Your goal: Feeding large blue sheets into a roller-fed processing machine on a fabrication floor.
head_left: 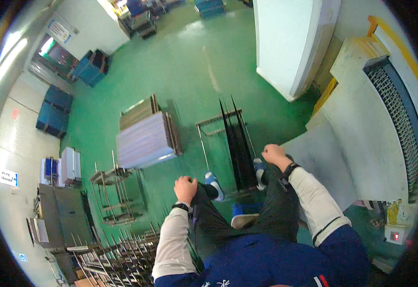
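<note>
My left hand [185, 190] rests at my left knee, its fingers curled in and no object showing in them. My right hand [274, 155] lies by my right knee in a loose fist, likewise with nothing visible in it. I am seated, with both forearms along my thighs. Between my feet, in blue-and-white shoes, stands a metal frame rack [203, 143] holding several long thin black strips [240, 153]. Neither hand touches the rack or the strips.
A stack of pale lavender sheets [147, 141] stands ahead left. Metal rod racks [115, 179] are at my left. To my right is a pale machine [369, 129] with a metal mesh belt [395, 115]. Blue crates [55, 107] line the far-left wall. A white pillar [285, 45] stands ahead right.
</note>
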